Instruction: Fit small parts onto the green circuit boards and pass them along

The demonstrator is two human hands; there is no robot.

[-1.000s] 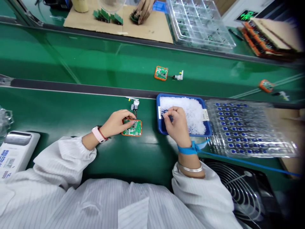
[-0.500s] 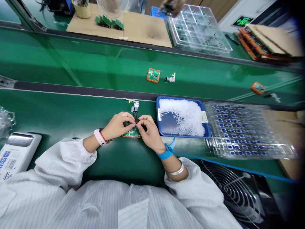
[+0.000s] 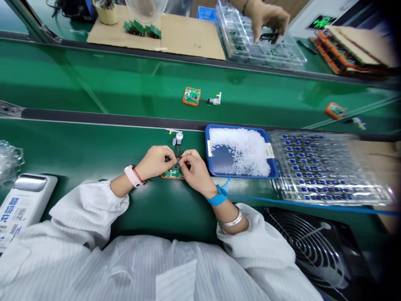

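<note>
Near edge: white striped cleanroom sleeves (image 3: 94, 209) are reaching forward onto the green conveyor belt (image 3: 94, 146), both forearms angling inward.

Left hand (image 3: 153, 163), pink watch (image 3: 133, 176) on its wrist, and right hand (image 3: 196, 168), blue wrist strap (image 3: 216, 200) and silver bangle (image 3: 230, 221) on its wrist, are closing in a pinch, fingertips nearly meeting above the orange-framed circuit board (image 3: 173, 172). Both are gripping the red-and-black lead (image 3: 178, 152) at the board's far edge; the exact contact is hidden by the fingers.

The board is lying flat on the belt, just in front of the person, its lead running straight away toward a white plug (image 3: 178, 137), so the long axis is pointing near to far.

To the right, a blue tray (image 3: 238, 176) is holding white granules, beside a clear blister tray (image 3: 332, 167) of blue parts. Farther off, a co-worker's hand (image 3: 269, 19) is reaching into a clear compartment tray (image 3: 238, 42).
</note>
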